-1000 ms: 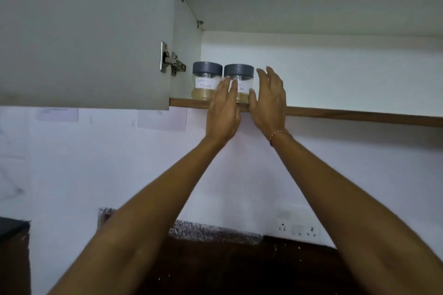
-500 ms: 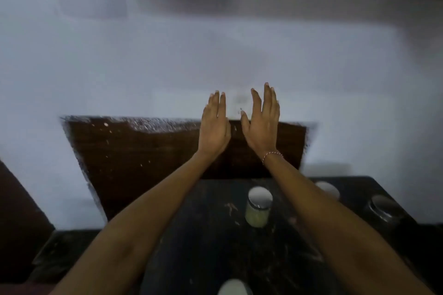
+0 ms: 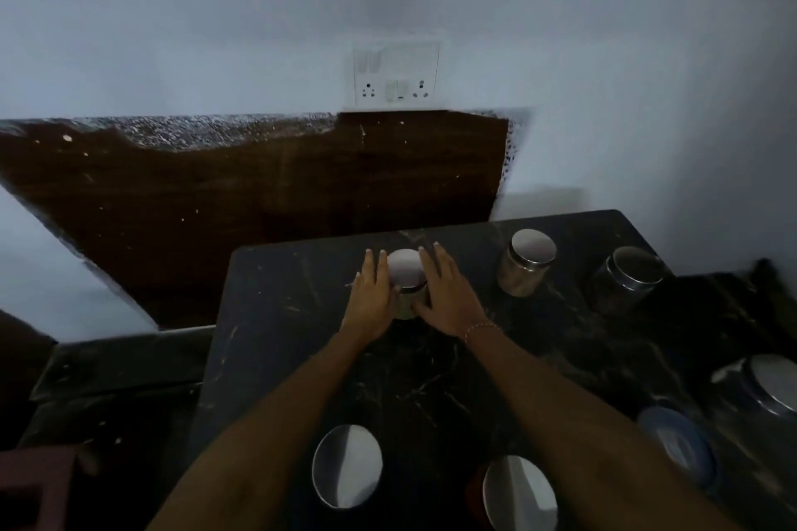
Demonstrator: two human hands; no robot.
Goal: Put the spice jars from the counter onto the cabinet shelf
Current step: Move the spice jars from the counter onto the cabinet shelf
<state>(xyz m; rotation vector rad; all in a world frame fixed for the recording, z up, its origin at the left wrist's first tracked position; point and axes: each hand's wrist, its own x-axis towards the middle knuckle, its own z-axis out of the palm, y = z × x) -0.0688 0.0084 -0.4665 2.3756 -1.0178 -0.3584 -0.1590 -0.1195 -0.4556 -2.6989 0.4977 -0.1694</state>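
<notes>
A: Cupping what?
B: Left hand (image 3: pixel 371 301) and right hand (image 3: pixel 446 298) flank one jar (image 3: pixel 404 277) mid-desk (image 3: pixel 276 315), straight fingers touching its sides; the grip seems set for lifting. Other jars (image 3: pixel 525 261) stand beside.

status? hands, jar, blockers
Left hand and right hand flank the jar, fingers straight, grip not closed. Jar upright on counter. Nothing in the way.

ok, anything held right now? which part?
The left hand and right hand flank the centre spice jar, fingers straight against its sides below the lid; it isn't visibly lifted.
</notes>
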